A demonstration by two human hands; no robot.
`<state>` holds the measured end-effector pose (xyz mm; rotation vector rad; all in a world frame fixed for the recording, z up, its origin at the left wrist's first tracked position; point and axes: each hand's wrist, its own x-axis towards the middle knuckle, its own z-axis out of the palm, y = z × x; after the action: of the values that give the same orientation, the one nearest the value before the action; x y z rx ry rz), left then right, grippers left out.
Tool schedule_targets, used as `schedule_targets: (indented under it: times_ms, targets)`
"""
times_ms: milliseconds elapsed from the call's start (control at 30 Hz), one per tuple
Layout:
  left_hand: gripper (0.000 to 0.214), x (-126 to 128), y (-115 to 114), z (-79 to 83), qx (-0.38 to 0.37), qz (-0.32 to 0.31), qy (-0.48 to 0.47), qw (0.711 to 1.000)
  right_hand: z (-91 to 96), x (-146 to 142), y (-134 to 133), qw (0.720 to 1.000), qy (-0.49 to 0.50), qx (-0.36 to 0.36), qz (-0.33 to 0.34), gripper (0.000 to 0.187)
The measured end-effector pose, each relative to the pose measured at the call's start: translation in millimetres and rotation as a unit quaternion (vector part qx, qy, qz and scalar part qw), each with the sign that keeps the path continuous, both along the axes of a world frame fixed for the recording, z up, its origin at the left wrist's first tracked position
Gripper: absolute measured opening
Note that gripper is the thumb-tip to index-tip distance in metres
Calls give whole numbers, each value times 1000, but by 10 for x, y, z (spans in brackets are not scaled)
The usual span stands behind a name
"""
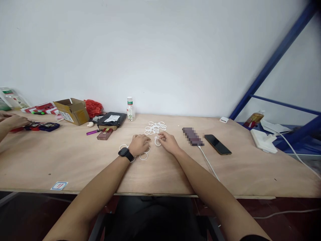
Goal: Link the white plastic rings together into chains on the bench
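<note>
1. The ring [155, 142] in my right hand [168, 141] is plain white.
2. The ring pile [155, 128] before me is white too.
3. My watch [125, 153] is black.
4. My tabletop [163, 177] is pale brown, faintly grained.
5. I see a red bag [93, 107] and a brown box [75, 113].

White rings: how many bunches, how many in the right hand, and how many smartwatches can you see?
Bunches: 2, far white rings and near white rings around the left hand
Held white ring in the right hand: 1
Black smartwatch: 1
Total: 4, each bunch as one
</note>
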<state>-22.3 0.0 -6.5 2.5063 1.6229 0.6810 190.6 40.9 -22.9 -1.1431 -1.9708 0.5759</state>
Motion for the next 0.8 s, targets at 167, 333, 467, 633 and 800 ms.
schedule_targets:
  times_ms: [167, 333, 467, 633, 800]
  targets:
    - [32, 38, 0, 38, 25, -40, -53, 997, 81, -81, -112, 998, 10, 24, 60, 16]
    - [29, 49, 6, 35, 35, -83, -78, 993, 114, -107, -144, 996, -2, 38, 80, 18]
    - [26, 51, 2, 27, 48, -76, -86, 992, 137, -104, -166, 993, 5, 37, 114, 20]
    - [27, 48, 2, 21, 45, -67, -90, 993, 179, -114, -201, 988, 24, 30, 147, 18]
    - [26, 52, -1, 19, 49, -90, -79, 992, 162, -109, -179, 986, 30, 20, 161, 18]
